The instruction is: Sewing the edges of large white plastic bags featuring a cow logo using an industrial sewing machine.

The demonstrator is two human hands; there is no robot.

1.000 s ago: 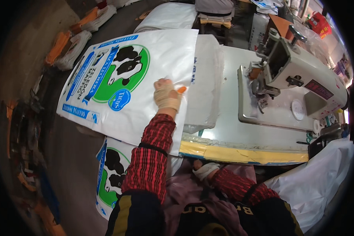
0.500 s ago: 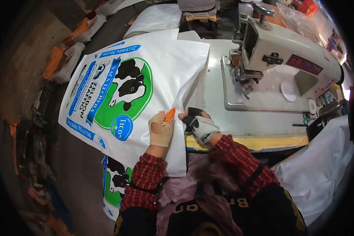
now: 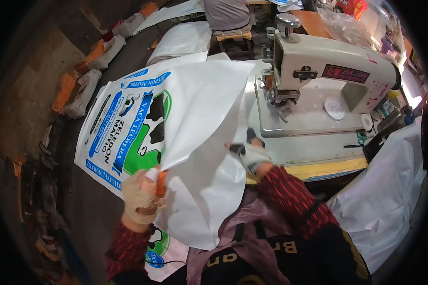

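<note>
My left hand point(image 3: 142, 194), in a tan glove, grips the edge of a white woven sack point(image 3: 195, 123) printed with a cow on green and blue bands, and holds a small orange tool against it. The sack's near part is folded over, white side up. My right hand point(image 3: 249, 152), in a white and black glove, presses on the sack at the front of the sewing table point(image 3: 318, 164). A cream industrial sewing machine point(image 3: 318, 76) stands just behind my right hand.
More printed sacks point(image 3: 159, 247) lie below my left hand. A white sack pile point(image 3: 385, 199) sits at the right. Small scissors point(image 3: 359, 140) lie on the table. A seated person point(image 3: 226, 14) and stacked sacks point(image 3: 185, 40) are behind. Bundles point(image 3: 83, 80) line the floor.
My left hand has pulled the sack's edge toward me and folded it over, hiding most of the cow print. My right hand moved up onto the sack by the machine.
</note>
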